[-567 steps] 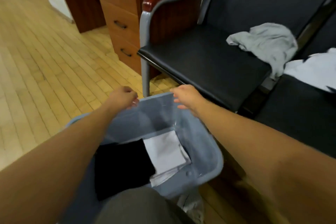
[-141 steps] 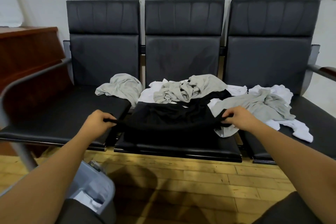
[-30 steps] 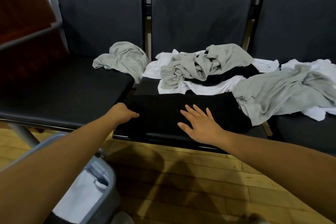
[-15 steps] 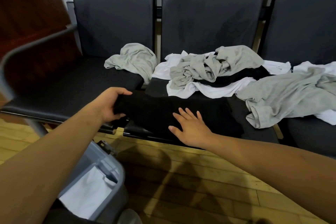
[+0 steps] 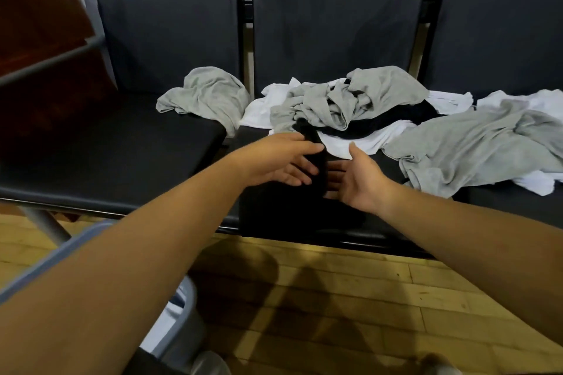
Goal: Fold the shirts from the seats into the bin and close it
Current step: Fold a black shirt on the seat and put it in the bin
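Observation:
A black shirt lies flat on the front of the middle seat. My left hand pinches its left edge and holds that flap upright over the shirt's middle. My right hand is open, palm turned left, its fingers against the raised flap. Behind the hands lies a heap with a grey shirt, white shirts and a black one. Another grey shirt sits on the left seat, and a third grey shirt spreads onto the right seat. The grey bin stands open at the lower left, mostly behind my left arm.
The row of dark padded seats has a metal armrest at the left, with a wooden cabinet behind it. White fabric shows inside the bin. A wooden floor runs in front of the seats.
My left hand has carried the black shirt's left edge rightwards over the shirt's middle. My right hand has turned from lying flat on the shirt to meet the flap.

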`<action>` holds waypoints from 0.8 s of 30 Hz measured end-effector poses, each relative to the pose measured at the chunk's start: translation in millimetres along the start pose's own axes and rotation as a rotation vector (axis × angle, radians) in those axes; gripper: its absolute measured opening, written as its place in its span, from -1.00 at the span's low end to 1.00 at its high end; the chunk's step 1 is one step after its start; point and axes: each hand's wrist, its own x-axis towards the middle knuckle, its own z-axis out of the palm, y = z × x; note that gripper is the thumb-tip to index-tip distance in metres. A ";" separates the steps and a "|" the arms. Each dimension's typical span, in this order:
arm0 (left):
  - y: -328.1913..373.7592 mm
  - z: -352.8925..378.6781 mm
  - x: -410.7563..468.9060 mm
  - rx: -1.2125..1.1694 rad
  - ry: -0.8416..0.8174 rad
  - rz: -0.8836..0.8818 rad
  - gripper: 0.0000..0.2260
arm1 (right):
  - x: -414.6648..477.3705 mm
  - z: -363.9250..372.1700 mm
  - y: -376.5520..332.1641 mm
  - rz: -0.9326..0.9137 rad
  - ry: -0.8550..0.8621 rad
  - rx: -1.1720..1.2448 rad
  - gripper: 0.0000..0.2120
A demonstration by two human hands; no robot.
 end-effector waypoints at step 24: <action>-66.2 -33.6 17.4 0.073 0.444 -0.280 -0.63 | -6.6 -11.3 7.6 -0.227 0.560 -1.278 -0.73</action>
